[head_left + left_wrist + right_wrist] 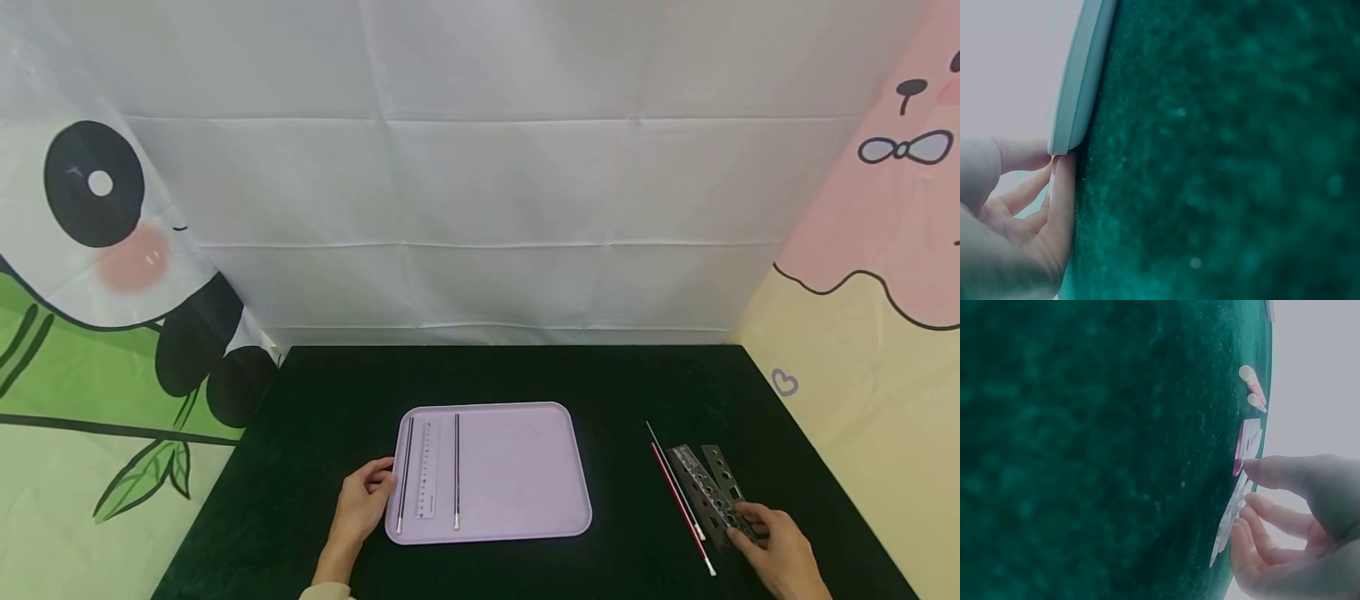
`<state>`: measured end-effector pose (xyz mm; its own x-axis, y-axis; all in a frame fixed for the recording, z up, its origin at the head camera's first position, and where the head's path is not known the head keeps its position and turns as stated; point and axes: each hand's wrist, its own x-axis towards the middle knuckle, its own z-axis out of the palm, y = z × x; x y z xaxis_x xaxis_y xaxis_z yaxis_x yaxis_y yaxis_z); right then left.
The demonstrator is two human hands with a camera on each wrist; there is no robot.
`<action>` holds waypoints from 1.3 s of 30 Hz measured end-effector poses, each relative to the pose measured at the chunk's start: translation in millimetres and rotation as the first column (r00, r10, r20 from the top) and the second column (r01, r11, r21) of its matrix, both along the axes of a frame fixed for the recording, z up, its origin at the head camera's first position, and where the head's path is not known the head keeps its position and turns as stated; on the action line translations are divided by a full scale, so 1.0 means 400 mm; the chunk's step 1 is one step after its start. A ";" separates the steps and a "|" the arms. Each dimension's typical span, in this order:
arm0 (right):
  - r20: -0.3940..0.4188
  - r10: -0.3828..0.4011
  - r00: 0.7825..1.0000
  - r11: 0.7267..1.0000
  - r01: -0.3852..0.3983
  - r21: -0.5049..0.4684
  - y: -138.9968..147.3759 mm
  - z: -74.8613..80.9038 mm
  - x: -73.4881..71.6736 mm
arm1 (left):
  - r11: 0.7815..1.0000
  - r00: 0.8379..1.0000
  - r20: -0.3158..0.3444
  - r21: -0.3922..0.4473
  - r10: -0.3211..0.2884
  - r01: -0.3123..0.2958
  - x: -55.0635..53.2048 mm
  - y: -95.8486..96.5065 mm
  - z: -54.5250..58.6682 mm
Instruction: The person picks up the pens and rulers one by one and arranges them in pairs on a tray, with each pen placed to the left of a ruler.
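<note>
I see the left hand (362,502) grasping, fingers at its left rim, the lilac tray (517,475); inside lies 1 clear ruler (426,471) between 2 thin rods (457,475). On the surface's (615,383) near right, the right hand's (777,546) fingers pinch a perforated ruler (701,477), right of 2 slender sticks (678,504).

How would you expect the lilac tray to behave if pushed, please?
The lilac tray is probably stiff, since its rim looks thick and straight. Being wide and low, it seems unlikely to tip. The slim sticks lying on it might roll.
</note>
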<state>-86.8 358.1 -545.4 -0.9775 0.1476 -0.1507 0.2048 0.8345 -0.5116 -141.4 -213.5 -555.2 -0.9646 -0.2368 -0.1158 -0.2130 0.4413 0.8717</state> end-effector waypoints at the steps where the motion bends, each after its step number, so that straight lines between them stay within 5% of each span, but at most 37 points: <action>1: -0.002 0.004 1.000 1.000 -0.004 -0.001 0.000 0.000 -0.001 | 1.000 1.000 0.002 0.000 0.000 0.000 0.000 0.000 0.000; 12: -0.005 0.032 0.999 0.999 -0.032 -0.017 -0.003 0.006 -0.004 | 1.000 1.000 0.001 -0.005 0.006 -0.006 0.000 -0.001 -0.005; 39: 0.018 -0.075 0.997 0.994 0.076 -0.076 0.032 0.001 -0.004 | 1.000 1.000 0.003 -0.002 0.000 0.000 0.008 0.001 0.002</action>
